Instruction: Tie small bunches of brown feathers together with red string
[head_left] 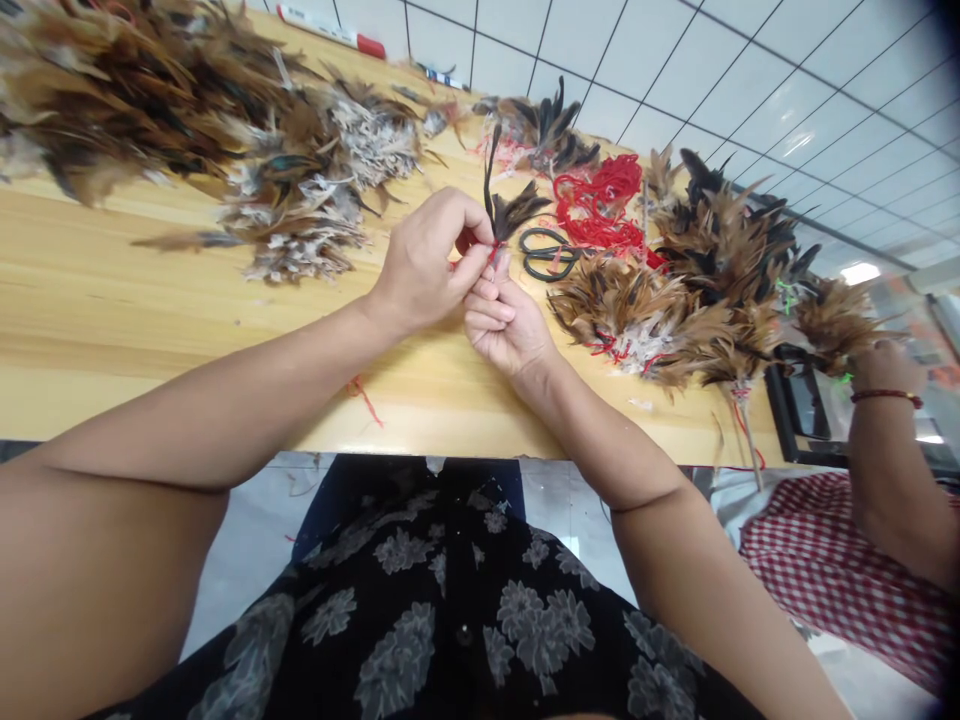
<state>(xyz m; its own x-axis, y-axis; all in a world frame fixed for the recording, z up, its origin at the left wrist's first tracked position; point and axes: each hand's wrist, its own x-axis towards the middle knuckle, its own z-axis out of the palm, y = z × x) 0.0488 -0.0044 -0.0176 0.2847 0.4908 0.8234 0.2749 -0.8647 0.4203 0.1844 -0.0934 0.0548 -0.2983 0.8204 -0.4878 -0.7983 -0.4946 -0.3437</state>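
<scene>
A small bunch of dark feathers (517,212) stands up between my two hands, with one long thin black feather rising to its left. Red string (495,252) shows round the base of the bunch. My right hand (510,318) pinches that base from below, its other fingers curled in. From the left, my left hand (429,250) closes thumb and forefinger at the same spot on the string; the fingertips partly hide it. Just right of the bunch lie black-handled scissors (547,254), beside a tangle of red string (600,200).
Large piles of brown feathers (142,90) and pale-quilled bundles (300,235) cover the table's left. More feather bundles (637,305) lie right. A red-capped marker (330,30) rests by the tiled wall (585,45). A co-worker's hand (889,368) is at far right, near a black tray (784,410).
</scene>
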